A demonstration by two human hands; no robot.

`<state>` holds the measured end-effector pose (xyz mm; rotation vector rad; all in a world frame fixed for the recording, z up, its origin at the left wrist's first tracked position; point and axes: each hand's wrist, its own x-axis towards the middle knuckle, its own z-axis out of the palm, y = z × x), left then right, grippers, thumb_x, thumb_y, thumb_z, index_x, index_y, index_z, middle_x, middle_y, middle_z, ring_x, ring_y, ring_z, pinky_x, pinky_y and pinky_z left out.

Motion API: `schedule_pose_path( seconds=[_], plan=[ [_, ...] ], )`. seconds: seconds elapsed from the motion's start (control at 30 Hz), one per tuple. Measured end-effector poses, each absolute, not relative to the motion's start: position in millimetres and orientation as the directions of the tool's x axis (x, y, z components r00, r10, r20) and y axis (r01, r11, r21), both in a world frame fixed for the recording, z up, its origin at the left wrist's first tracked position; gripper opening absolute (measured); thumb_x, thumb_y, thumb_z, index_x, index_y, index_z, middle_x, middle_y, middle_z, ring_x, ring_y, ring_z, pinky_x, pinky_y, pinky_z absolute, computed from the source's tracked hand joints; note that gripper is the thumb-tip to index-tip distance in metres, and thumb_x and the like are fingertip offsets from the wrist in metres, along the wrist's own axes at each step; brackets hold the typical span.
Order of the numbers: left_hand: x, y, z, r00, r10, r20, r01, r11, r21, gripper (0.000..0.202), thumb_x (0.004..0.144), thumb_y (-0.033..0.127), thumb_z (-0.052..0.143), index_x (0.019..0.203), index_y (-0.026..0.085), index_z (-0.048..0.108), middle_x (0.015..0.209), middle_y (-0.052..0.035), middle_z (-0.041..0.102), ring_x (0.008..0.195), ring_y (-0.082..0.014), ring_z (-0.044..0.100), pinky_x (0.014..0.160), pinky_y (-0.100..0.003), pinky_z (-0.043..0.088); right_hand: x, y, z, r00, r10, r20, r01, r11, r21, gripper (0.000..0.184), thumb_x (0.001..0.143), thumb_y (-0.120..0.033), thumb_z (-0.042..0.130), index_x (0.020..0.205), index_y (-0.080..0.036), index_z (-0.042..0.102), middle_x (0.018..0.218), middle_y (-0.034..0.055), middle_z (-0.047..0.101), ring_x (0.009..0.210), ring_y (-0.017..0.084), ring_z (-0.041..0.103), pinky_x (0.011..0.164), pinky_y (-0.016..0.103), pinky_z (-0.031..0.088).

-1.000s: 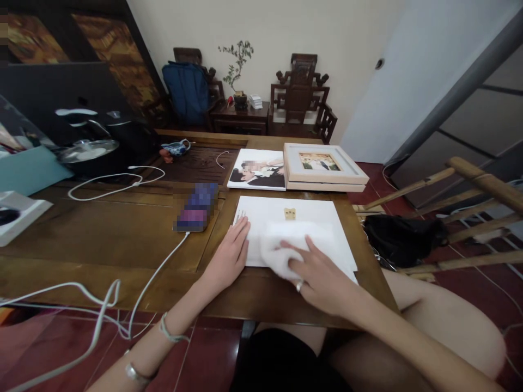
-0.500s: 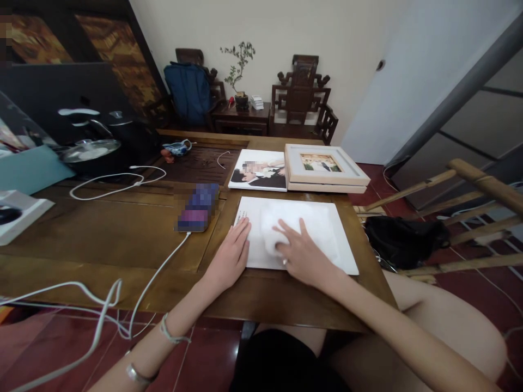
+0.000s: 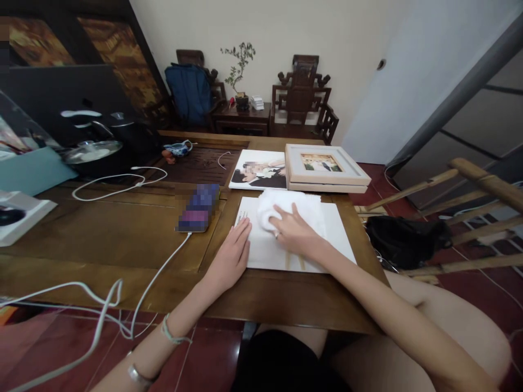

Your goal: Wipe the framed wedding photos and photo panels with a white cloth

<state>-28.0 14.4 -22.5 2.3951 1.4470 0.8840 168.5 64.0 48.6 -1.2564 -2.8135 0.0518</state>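
Observation:
A flat white board (image 3: pixel 339 242) lies on the wooden table (image 3: pixel 102 234) right in front of me. My left hand (image 3: pixel 230 255) rests flat on the board's left edge, fingers stretched out and holding nothing. My right hand (image 3: pixel 295 234) presses a crumpled white cloth (image 3: pixel 286 204) against the far part of the board, fingers curled over the cloth. Just behind the board lie a printed photo (image 3: pixel 258 170) and a stack of light wooden picture frames (image 3: pixel 324 167).
A phone (image 3: pixel 198 207) on a white charging cable (image 3: pixel 161 272) lies left of the board. Another white cable (image 3: pixel 118 182), a blue-and-white teapot (image 3: pixel 176 148), pots (image 3: pixel 92 149) and a white box (image 3: pixel 20 209) sit further left. A black bag (image 3: pixel 404 237) and bamboo poles (image 3: pixel 461 179) are on the right.
My right hand has slid the cloth from the board's near right part up and leftward to its far edge. My left hand has stayed on the left edge.

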Motion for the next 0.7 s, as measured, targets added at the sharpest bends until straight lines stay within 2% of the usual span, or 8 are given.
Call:
schedule_pose_path(
  seconds=[0.13, 0.27, 0.43, 0.5, 0.6, 0.7],
  plan=[
    [-27.2, 13.9, -21.8, 0.339, 0.859, 0.384, 0.732, -0.498, 0.466, 0.044, 0.096, 0.021, 0.032, 0.139, 0.014, 0.036, 0.146, -0.0163, 0.038, 0.139, -0.0246, 0.028, 0.114, -0.050, 0.025, 161.3, 81.0, 43.7, -0.669, 0.740, 0.066, 0.741, 0.671, -0.014, 0.035, 0.084, -0.008, 0.043, 0.115, -0.012, 0.058, 0.134, 0.0223, 0.047, 0.133, 0.036, 0.031, 0.102, 0.067, 0.021],
    [-27.6, 13.4, -23.7, 0.311, 0.867, 0.389, 0.716, -0.483, 0.504, 0.046, 0.096, 0.021, 0.031, 0.142, 0.016, 0.031, 0.148, -0.0153, 0.036, 0.140, -0.0235, 0.028, 0.114, -0.050, 0.025, 159.9, 40.7, 40.3, -0.748, 0.661, 0.054, 0.663, 0.749, 0.010, 0.031, 0.087, -0.012, 0.042, 0.109, -0.016, 0.064, 0.142, 0.0208, 0.040, 0.135, 0.039, 0.026, 0.105, 0.067, 0.013],
    [-29.6, 13.6, -25.4, 0.319, 0.863, 0.392, 0.691, -0.494, 0.527, 0.049, 0.096, 0.019, 0.029, 0.145, 0.017, 0.025, 0.151, -0.0140, 0.030, 0.141, -0.0228, 0.022, 0.114, -0.049, 0.024, 168.6, -31.0, 45.8, -0.839, 0.544, 0.011, 0.541, 0.837, -0.084, 0.022, 0.086, -0.018, 0.050, 0.097, -0.019, 0.068, 0.142, 0.0178, 0.041, 0.134, 0.040, 0.028, 0.106, 0.065, 0.018],
    [-29.8, 14.0, -25.6, 0.323, 0.862, 0.391, 0.695, -0.497, 0.520, 0.049, 0.095, 0.018, 0.029, 0.144, 0.018, 0.027, 0.150, -0.0133, 0.032, 0.141, -0.0233, 0.023, 0.114, -0.050, 0.024, 176.2, -44.4, 50.5, -0.845, 0.534, -0.008, 0.529, 0.834, -0.161, 0.020, 0.083, -0.019, 0.052, 0.096, -0.019, 0.068, 0.142, 0.0160, 0.043, 0.135, 0.037, 0.029, 0.108, 0.062, 0.017],
    [-29.2, 14.8, -26.7, 0.322, 0.860, 0.396, 0.701, -0.498, 0.510, 0.048, 0.095, 0.017, 0.030, 0.142, 0.017, 0.031, 0.149, -0.0140, 0.035, 0.140, -0.0241, 0.027, 0.114, -0.050, 0.025, 189.4, -36.6, 57.5, -0.825, 0.564, -0.033, 0.552, 0.792, -0.260, 0.028, 0.079, -0.013, 0.051, 0.101, -0.020, 0.065, 0.138, 0.0126, 0.049, 0.135, 0.025, 0.032, 0.113, 0.052, 0.017],
    [-28.5, 15.6, -28.2, 0.317, 0.854, 0.411, 0.700, -0.504, 0.506, 0.047, 0.095, 0.018, 0.031, 0.141, 0.015, 0.034, 0.147, -0.0158, 0.037, 0.139, -0.0249, 0.029, 0.113, -0.050, 0.026, 196.0, -2.0, 60.0, -0.767, 0.640, -0.032, 0.626, 0.737, -0.256, 0.034, 0.076, -0.006, 0.046, 0.104, -0.016, 0.062, 0.134, 0.0151, 0.052, 0.135, 0.021, 0.034, 0.114, 0.048, 0.017]
  ],
)
